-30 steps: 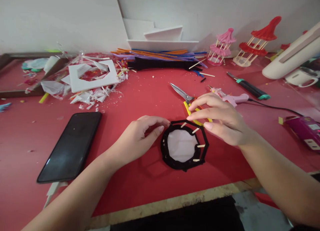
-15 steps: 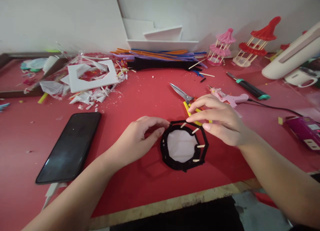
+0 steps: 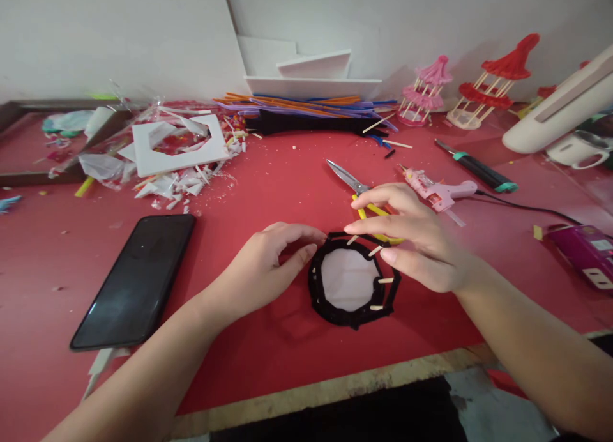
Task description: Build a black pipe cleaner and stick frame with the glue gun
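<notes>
A small craft frame (image 3: 330,314) sits on the red tabletop, with a black fuzzy ring around a white base and a black many-sided rim above, joined by short wooden sticks (image 3: 385,280). At its upper left corner, my left hand (image 3: 268,269) is closed, thumb and index finger gripping the rim. My right hand (image 3: 416,237) is over the upper right side with its fingers apart. Its index fingertip is at the top edge of the rim and its thumb is near a stick. Partly behind the right hand lie yellow-handled scissors (image 3: 352,180).
A pink glue gun (image 3: 440,191) with a cord and a utility knife (image 3: 479,167) lie at right. Left are a phone (image 3: 136,282) and foam scraps (image 3: 182,186). Pipe cleaners (image 3: 306,103) and pink (image 3: 426,91) and red (image 3: 493,84) stick models stand behind. A purple box (image 3: 579,253) is far right.
My right hand has shifted slightly left and down, its index fingertip sliding left along the rim's top edge. My left hand and the craft frame stay nearly still.
</notes>
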`<state>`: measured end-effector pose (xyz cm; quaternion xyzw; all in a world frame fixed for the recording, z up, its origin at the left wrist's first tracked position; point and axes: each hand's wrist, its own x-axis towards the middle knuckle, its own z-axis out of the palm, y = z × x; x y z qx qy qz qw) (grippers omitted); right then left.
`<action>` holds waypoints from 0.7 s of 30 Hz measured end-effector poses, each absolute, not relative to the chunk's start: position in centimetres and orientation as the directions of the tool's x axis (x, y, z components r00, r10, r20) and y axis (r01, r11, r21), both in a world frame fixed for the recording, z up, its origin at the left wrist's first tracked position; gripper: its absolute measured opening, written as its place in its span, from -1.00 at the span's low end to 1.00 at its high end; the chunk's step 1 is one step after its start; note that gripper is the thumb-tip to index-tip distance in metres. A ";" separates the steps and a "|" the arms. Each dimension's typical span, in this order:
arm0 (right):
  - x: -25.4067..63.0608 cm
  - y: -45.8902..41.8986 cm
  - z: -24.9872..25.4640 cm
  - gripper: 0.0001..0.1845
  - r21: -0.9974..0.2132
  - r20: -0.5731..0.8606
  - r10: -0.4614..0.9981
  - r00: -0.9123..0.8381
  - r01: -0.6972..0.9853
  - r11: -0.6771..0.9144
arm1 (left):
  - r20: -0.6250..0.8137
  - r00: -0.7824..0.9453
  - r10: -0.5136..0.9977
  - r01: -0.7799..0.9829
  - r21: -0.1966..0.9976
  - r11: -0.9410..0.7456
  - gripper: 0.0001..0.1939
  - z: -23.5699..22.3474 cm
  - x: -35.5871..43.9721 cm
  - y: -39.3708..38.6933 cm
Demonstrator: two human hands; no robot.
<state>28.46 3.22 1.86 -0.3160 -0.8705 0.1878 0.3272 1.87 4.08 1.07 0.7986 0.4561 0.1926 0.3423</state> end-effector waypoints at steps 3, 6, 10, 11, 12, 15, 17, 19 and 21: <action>28.0 3.1 1.8 -0.58 -0.496 0.440 0.656 -0.613 0.443 0.746 | -0.003 0.510 0.860 0.604 0.714 -0.356 -0.75 1.1 1.9 4.1; 27.8 3.0 1.6 -0.57 -0.484 0.438 0.649 -0.622 0.445 0.753 | 0.001 0.520 0.854 0.598 0.713 -0.365 -0.75 1.0 1.9 4.1; 27.8 3.1 1.5 -0.56 -0.499 0.433 0.654 -0.620 0.439 0.747 | 0.010 0.525 0.851 0.595 0.710 -0.376 -0.76 1.0 1.9 4.1; 27.8 3.1 1.4 -0.55 -0.507 0.427 0.659 -0.619 0.439 0.742 | 0.012 0.525 0.851 0.596 0.709 -0.377 -0.77 1.0 1.8 4.1; 27.8 3.0 1.4 -0.55 -0.517 0.422 0.664 -0.617 0.438 0.736 | 0.013 0.525 0.851 0.596 0.708 -0.378 -0.76 1.1 1.8 4.0; 27.7 3.0 1.4 -0.52 -0.559 0.419 0.690 -0.590 0.431 0.708 | 0.019 0.526 0.850 0.591 0.711 -0.381 -0.76 1.1 1.8 4.0; 27.6 2.9 1.4 -0.50 -0.575 0.420 0.700 -0.578 0.427 0.698 | 0.025 0.527 0.849 0.583 0.717 -0.383 -0.75 1.1 1.9 4.0; 27.6 2.9 1.4 -0.50 -0.566 0.424 0.691 -0.586 0.424 0.707 | 0.038 0.529 0.848 0.571 0.723 -0.389 -0.76 1.0 1.9 4.0; 27.5 3.0 1.4 -0.52 -0.550 0.428 0.677 -0.599 0.422 0.721 | 0.053 0.531 0.846 0.559 0.728 -0.397 -0.77 0.9 1.9 4.1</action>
